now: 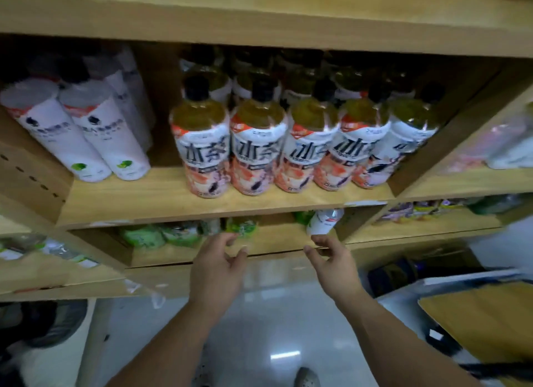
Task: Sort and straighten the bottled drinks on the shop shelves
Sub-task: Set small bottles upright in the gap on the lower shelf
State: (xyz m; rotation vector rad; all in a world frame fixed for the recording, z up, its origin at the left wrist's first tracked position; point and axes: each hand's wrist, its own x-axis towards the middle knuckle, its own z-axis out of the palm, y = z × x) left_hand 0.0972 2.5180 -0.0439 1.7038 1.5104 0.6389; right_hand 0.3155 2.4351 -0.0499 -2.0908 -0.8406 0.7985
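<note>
Left grip (216,264) and right grip (331,264): both spread, fingers loose, holding nothing, at the front edge of the lower shelf (277,252). White bottle (324,222) just above the right grip's fingertips, seems to lean. Green-label bottles (242,228) just beyond the left grip.

Risk: a hasty reach could knock the leaning white bottle over or off the edge.

Above both grips, iced-tea bottles (259,144) stand in a neat row. Their shelf board (202,210) overhangs and hides the lower bottles' tops. Flat cardboard (476,323) lies below and right of the right grip.
</note>
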